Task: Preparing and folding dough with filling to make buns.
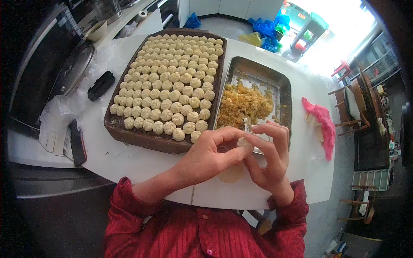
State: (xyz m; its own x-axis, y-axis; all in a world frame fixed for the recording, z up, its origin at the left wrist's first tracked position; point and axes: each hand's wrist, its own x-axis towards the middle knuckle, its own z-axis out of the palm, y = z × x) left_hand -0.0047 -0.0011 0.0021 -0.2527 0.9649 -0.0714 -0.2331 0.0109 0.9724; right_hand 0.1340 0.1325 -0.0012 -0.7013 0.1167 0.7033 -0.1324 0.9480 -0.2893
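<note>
- The left hand and the right hand meet above the near edge of the white table, just in front of the person's red sleeves.
- Between them is one small dumpling of pale dough. The thumb and fingers of both hands are closed around it from two sides, so most of it is hidden. I cannot tell if its top is already pinched shut.
- Under the hands, on the table near its front edge, lies a round flat dough wrapper, only partly visible.
- The brown tray at the left part of the table is almost full. Finished dumplings stand in close rows from its far edge down to its near edge.
- Only the near right corner of the tray seems to have some free room, so I judge that the shaping work is mostly done for this tray.
- The metal pan, just beside the tray on its right, holds a heap of yellow-brown filling. The filling covers the left and middle part; the bottom shows bare along the right and far sides.
- The filling that remains seems enough for more dumplings, so some work is left.
- A pink cloth lies near the right edge of the table, and a black object lies near its left side.
</note>
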